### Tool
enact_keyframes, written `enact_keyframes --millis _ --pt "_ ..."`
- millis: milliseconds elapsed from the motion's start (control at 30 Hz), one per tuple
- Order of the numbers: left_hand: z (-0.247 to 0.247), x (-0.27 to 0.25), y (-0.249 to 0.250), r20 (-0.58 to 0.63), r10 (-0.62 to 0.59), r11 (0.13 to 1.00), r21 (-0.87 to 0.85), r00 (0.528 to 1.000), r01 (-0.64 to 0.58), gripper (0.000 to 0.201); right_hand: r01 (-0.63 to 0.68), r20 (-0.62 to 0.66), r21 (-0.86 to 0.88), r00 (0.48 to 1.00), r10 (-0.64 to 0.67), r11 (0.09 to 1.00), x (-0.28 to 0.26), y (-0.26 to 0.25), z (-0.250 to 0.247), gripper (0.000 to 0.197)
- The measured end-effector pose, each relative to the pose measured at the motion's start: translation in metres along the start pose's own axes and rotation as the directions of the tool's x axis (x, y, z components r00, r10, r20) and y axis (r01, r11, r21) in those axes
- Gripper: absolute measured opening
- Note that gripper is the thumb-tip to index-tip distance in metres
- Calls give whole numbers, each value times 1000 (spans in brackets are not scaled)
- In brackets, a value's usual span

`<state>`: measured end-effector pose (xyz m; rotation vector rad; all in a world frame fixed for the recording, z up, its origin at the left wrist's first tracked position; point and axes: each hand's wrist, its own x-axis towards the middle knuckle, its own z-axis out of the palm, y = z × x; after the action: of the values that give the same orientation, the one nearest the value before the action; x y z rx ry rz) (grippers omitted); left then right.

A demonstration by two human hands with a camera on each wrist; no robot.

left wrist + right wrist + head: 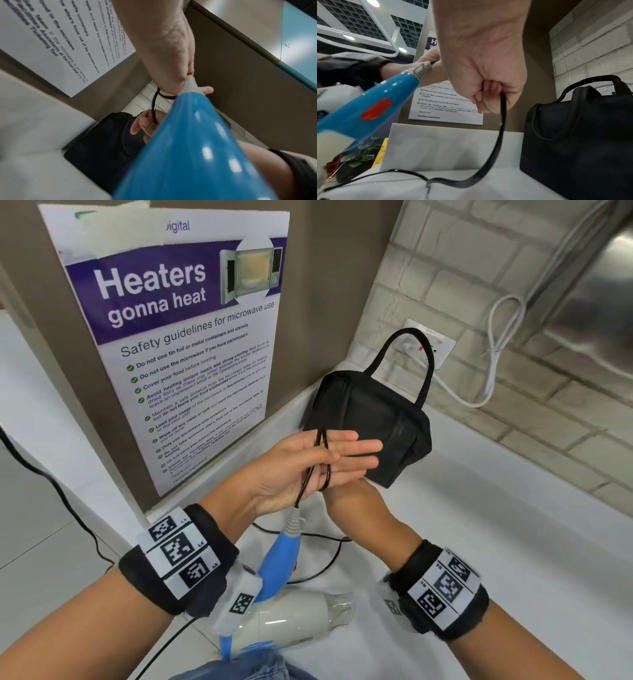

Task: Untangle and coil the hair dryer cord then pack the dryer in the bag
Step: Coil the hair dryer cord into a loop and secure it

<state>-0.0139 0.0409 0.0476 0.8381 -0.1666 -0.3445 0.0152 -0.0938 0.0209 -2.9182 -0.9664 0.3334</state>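
My left hand (349,453) is held palm up over the white counter (479,542), fingers straight, with the black cord (309,474) looped round the palm. The grey strain relief (294,518) sits at the heel of that hand. Below it slopes the dryer's blue handle (279,563), then its white body (291,621) near the counter's front edge. My right hand (488,88) is tucked under the left, largely hidden in the head view, and grips the cord (502,121) in a fist. More cord (329,566) lies slack on the counter. The black bag (370,419) stands just behind the hands.
A microwave safety poster (178,337) hangs on the brown panel to the left. A wall socket (428,344) with a white cable (493,361) is behind the bag, and a steel appliance (589,289) stands at upper right. The counter's edge drops away on the left.
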Motion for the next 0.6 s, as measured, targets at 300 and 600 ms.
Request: enact_keyframes --millis 300,600 --pt "-11 2 -1 -75 57 996 -70 996 -63 40 112 -180 -15 977 -113 994 -22 -3 5 32" --pt "-17 4 0 -116 94 995 21 989 -93 41 113 -280 -122 949 -143 986 -40 -9 -2 21"
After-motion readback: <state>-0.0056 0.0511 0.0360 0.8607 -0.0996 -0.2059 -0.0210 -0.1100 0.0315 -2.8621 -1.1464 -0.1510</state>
